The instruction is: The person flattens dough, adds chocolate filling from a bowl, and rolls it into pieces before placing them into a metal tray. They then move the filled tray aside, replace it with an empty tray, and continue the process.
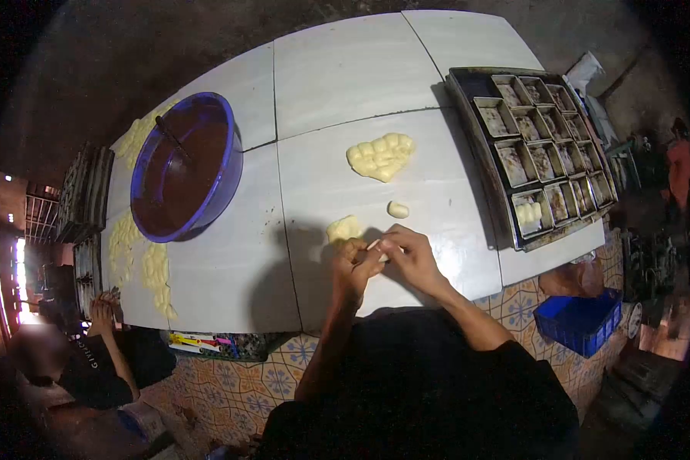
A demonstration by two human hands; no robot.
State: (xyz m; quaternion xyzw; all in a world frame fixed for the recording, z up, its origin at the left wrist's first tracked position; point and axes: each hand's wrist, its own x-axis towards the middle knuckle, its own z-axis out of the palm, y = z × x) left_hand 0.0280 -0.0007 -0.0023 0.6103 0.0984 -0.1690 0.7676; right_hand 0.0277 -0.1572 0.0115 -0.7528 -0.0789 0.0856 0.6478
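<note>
Dough [373, 244] shows as a pale bit between the fingers of both hands, above the table's [337, 88] near edge; the fingers cover much of it. The left hand [350, 264] is curled round it, and the right hand [409, 257] pinches at it from the other side, the two meeting. A small cluster [343, 227] lies just beyond the left hand, which overlaps its near edge in view. One loose lump [397, 209] sits just past the right hand, a larger cluster [381, 156] farther on. To the right, a dark tray [477, 146] holds rows of tins; the nearest left tin [546, 221] has dough in it. To the left stands a purple tub [236, 165] of brown stuff, a handle [172, 136] poking out, with more dough around it. Below right is a blue crate [583, 330]. At far left, a co-worker's dark shirt [142, 356] bears pale lettering, too small to read surely.
</note>
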